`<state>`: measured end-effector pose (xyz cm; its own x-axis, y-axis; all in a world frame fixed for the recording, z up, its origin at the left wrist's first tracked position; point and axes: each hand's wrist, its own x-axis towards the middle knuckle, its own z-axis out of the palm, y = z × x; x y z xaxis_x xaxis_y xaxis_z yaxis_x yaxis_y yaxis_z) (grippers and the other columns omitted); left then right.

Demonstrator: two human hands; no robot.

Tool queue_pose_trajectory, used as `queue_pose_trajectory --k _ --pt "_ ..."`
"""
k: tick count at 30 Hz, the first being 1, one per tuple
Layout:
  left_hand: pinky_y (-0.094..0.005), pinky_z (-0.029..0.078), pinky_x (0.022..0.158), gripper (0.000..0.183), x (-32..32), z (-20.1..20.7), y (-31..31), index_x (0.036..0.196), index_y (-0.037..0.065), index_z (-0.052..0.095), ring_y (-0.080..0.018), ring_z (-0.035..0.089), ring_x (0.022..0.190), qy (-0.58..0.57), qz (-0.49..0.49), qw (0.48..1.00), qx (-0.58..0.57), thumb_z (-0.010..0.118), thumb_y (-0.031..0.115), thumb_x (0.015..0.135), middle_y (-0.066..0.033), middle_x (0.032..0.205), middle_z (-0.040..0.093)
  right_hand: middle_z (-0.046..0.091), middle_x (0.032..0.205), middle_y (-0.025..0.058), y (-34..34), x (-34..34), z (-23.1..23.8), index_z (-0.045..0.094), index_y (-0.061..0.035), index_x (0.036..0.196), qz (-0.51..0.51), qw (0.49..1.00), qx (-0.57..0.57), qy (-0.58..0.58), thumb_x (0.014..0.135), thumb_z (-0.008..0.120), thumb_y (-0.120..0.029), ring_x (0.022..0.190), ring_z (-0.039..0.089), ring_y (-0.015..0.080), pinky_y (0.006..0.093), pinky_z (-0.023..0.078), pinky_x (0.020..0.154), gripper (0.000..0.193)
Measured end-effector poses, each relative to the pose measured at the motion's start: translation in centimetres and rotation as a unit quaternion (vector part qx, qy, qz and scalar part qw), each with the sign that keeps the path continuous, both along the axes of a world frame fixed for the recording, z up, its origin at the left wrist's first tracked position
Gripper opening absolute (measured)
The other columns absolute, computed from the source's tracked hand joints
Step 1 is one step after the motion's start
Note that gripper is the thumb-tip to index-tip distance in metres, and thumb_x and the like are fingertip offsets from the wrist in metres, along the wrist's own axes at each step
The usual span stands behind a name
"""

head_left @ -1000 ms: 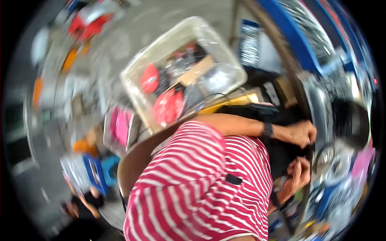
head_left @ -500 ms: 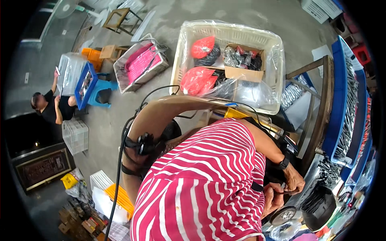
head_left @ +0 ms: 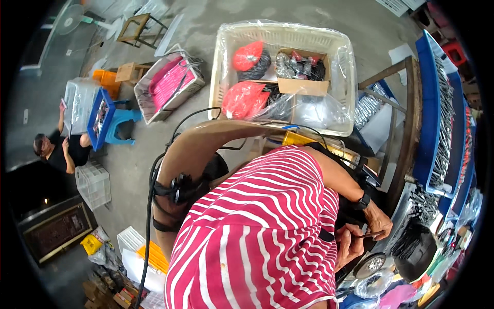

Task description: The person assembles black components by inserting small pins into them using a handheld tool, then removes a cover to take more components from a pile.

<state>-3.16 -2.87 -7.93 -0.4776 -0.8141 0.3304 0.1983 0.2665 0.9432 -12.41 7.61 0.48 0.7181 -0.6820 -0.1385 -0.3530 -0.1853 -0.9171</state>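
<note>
My left hand (head_left: pixel 379 222), with a black watch on the wrist, is closed on one end of a thin dark strip (head_left: pixel 367 236). Close by, the fingers of my right hand (head_left: pixel 350 246) are pinched at the strip's other end. What kind of thing the strip is I cannot tell. My striped sleeve and shirt hide the right forearm. Beside the hands lie a round grey spoked disc (head_left: pixel 371 263) and a black tray (head_left: pixel 423 252) with thin black pieces.
Long blue bins (head_left: pixel 431 129) of metal rods stand along the right. A wooden frame (head_left: pixel 415 110) rises before them. Behind me are a brown chair (head_left: pixel 200 135), cables and a large cream crate (head_left: pixel 218 67). Another person (head_left: pixel 56 149) sits at the far left.
My hands have drawn slightly apart, and more of the dark strip shows between them. The whole view has shifted a little, with the background things moving left.
</note>
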Motion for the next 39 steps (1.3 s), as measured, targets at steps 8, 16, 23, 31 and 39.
queue_pose_trajectory --k 8,16,23,31,39 --pt "-0.0297 0.039 0.043 0.02 -1.0 -0.8 1.1 0.071 -0.002 0.06 -0.0167 0.053 0.051 0.015 -0.014 1.0 0.0 0.055 0.001 0.052 -0.0094 0.061 0.058 0.051 0.059 0.0087 2.8 0.5 0.1 0.056 0.0052 0.079 -0.118 0.988 -0.02 -0.094 0.08 0.051 -0.002 0.049 0.041 0.0095 0.024 0.031 0.045 0.009" --pt "-0.0259 0.042 0.048 0.013 1.8 -0.2 3.4 0.077 -0.003 0.056 -0.0106 0.052 0.052 0.034 -0.016 0.986 0.165 0.05 -0.002 0.065 -0.0067 0.058 0.054 0.055 0.06 0.0094 2.8 -0.9 -0.6 0.058 0.0035 0.077 -0.161 0.981 -0.031 -0.103 0.069 0.054 0.005 0.053 0.054 0.0158 0.0249 0.04 0.049 0.009" --pt "-0.0169 0.031 0.043 0.011 2.0 1.8 3.6 0.089 -0.002 0.053 -0.0037 0.041 0.05 -0.013 -0.054 0.98 0.19 0.048 0.002 0.08 -0.003 0.062 0.052 0.057 0.063 0.0066 2.8 -2.4 -2.0 0.058 0.0021 0.082 -0.246 0.962 -0.074 -0.09 0.077 0.055 -0.005 0.053 0.055 0.0119 0.0234 0.041 0.048 0.009" --pt "-0.016 0.03 0.044 0.011 2.1 2.3 3.8 0.09 -0.001 0.051 -0.003 0.039 0.05 0.102 0.005 0.967 0.233 0.05 0.004 0.08 -0.0029 0.062 0.053 0.057 0.064 0.0038 1.3 -3.5 -1.6 0.058 0.0018 0.085 -0.419 0.9 -0.032 -0.116 0.08 0.053 -0.007 0.051 0.048 0.0052 0.019 0.039 0.046 0.012" --pt "-0.0143 0.028 0.042 0.012 2.3 3.9 2.6 0.094 -0.001 0.049 -0.0037 0.04 0.049 0.157 0.027 0.956 0.246 0.051 0.006 0.084 -0.0081 0.068 0.056 0.054 0.062 0.004 -4.1 -5.3 1.0 0.057 0.0033 0.086 -0.501 0.855 -0.079 -0.108 0.079 0.052 -0.005 0.047 0.044 0.0057 0.0178 0.033 0.043 0.012"
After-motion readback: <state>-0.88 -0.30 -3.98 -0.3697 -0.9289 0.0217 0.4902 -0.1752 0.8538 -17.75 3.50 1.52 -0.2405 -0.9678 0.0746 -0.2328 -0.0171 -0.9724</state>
